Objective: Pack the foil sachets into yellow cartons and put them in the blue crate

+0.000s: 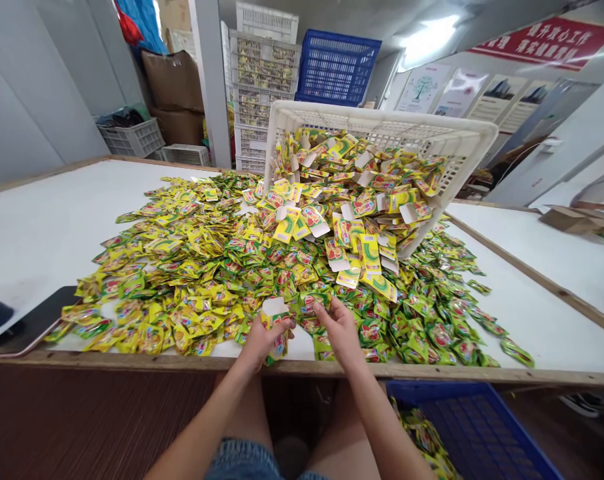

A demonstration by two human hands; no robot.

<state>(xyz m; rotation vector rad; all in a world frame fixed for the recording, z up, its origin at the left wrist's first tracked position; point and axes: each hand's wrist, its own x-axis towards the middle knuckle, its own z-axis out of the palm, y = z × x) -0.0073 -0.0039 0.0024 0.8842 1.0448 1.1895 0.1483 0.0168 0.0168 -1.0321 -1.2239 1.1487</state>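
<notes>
Near the table's front edge my left hand (pixel 263 340) is closed round a small yellow and green box (pixel 276 308) whose white flap stands up. Just right of it, my right hand (pixel 341 328) pinches a green packet (pixel 309 302) with a red picture, at the front of the pile. Yellow packets (pixel 182 313) lie heaped to the left, and green packets (pixel 422 320) spread to the right. Behind my hands, a white plastic crate (pixel 382 115) lies tipped on its side, with open-flapped small boxes (pixel 369 253) spilling from it onto the packets.
A phone-like black slab (pixel 35 320) rests at the table's left front. Below the edge on the right stands a blue crate (pixel 482 427) with packets inside. White crates (pixel 265 63) and a blue basket (pixel 337 67) are stacked behind. A wooden strip (pixel 537 277) crosses the tabletop at right.
</notes>
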